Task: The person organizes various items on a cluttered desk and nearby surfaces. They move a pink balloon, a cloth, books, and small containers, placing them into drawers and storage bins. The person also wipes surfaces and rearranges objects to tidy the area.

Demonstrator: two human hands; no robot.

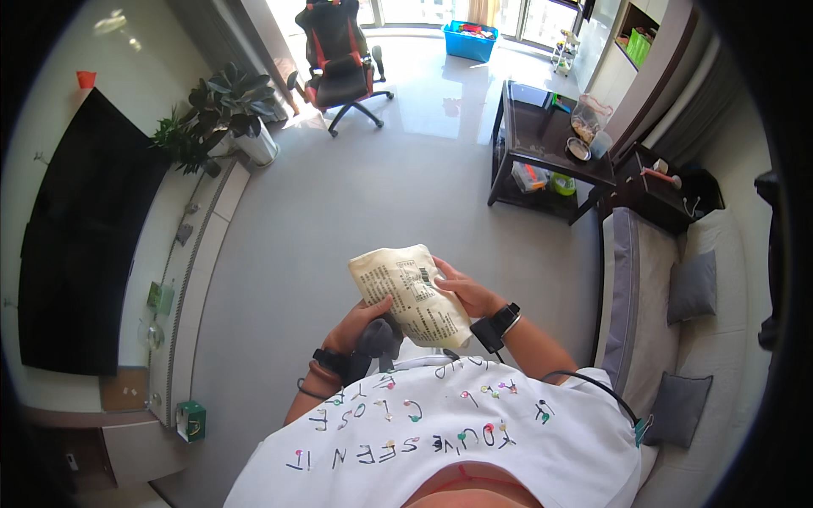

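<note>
A cream-coloured soft package (406, 295) is held in front of my chest, slightly tilted. Its upper face bears printed writing and a barcode. My left hand (356, 324) grips the lower left side, thumb on top. My right hand (469, 291) holds the opposite side, its thumb lying on the printed face and the other fingers partly hidden by the package. A dark grey thing (380, 338), perhaps cloth, is at my left hand; whether I hold it I cannot tell. Black bands with devices sit on both wrists, and a cable runs from the right one.
A sofa (641, 305) with grey cushions (692, 289) is on the right. Beyond stands a dark table (540, 120) bearing a bowl (578, 149). A gaming chair (340, 76) and blue bin (470, 43) are at the back; a low TV cabinet (203, 247) lines the left.
</note>
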